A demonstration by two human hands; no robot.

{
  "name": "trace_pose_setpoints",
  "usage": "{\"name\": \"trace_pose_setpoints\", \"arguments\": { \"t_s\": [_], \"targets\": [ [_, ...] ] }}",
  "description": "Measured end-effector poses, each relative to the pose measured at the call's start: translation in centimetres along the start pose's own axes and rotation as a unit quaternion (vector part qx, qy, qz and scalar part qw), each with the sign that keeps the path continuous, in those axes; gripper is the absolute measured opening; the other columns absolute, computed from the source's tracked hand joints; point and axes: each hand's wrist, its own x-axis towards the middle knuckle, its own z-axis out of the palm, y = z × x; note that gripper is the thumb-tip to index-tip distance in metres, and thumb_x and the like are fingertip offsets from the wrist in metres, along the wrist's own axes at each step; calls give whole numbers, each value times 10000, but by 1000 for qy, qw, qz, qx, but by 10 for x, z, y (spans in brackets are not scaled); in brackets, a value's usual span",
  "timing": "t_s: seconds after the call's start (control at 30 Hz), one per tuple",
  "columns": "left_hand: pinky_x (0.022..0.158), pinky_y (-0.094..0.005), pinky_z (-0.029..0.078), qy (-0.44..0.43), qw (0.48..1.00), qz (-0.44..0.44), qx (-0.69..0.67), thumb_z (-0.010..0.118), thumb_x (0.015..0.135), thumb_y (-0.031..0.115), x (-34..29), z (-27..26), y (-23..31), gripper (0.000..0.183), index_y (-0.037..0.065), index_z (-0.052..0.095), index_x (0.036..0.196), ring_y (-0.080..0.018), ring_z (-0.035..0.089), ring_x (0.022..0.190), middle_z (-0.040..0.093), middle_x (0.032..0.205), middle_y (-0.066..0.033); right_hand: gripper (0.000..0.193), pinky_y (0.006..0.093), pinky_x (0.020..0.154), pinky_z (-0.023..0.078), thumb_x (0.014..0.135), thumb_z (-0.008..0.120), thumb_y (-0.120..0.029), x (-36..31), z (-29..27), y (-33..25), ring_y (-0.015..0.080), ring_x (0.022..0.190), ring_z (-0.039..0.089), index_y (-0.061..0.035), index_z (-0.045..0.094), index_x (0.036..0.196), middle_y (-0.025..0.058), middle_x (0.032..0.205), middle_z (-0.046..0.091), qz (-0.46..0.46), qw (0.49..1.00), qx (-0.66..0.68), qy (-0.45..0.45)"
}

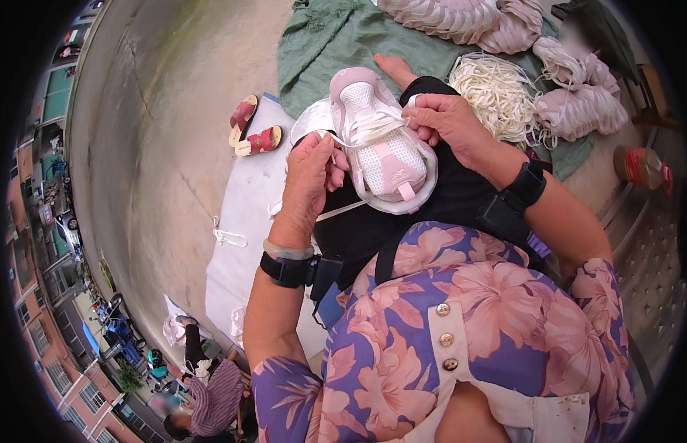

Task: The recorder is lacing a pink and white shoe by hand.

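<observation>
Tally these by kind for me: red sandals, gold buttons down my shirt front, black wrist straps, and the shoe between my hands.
Red sandals: 2
Gold buttons: 3
Black wrist straps: 2
Pink-and-white shoe: 1
Total: 8

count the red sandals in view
2. One red sandal lies left of the pink-and-white shoe; the other red sandal lies close beside it, a little nearer the shoe. No more show, though others could be hidden.
</observation>
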Motion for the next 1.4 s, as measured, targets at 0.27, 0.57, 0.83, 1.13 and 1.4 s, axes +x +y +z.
{"name": "trace_pose_setpoints", "arguments": {
  "t_s": [0.27,0.57,0.83,1.13,1.4],
  "targets": [
    [418,-139,301,42,996,72,15,539,909,217,-12,3,-8,206,52,588,796,-18,442,490,528,621,32,167,153,532,379,876,586,-172,-10,1,3,18,615,480,-32,658,930,-38,701,565,-52,998,-25,34],
    [450,-180,409,51,990,94,-89,598,873,155,-18,10,-21,145,13,600,902,-84,548,523,612,699,-41,132,158,578,388,865,597,-107,-2,7,15,32,634,480,-2,648,925,-27,719,568,-114,992,-14,46],
    [507,-199,450,53,991,94,-72,608,862,133,-20,7,-26,156,6,603,953,-101,578,570,637,764,-68,112,257,567,422,798,636,-96,-3,15,17,140,595,520,15,623,803,46,655,557,-314,911,-250,95],
    [461,-170,412,59,990,129,-15,585,876,132,-13,10,-31,118,16,598,891,-63,541,530,613,710,-34,278,348,734,448,756,646,-121,-28,20,8,296,811,561,7,592,997,149,906,570,-356,801,-467,114],
    [455,-176,397,98,928,278,227,580,855,92,-4,12,-34,101,12,597,797,-47,499,516,573,631,-1,292,362,746,454,753,662,-148,-27,18,13,310,804,562,6,568,982,145,856,565,-379,780,-482,122]
  ]
}}
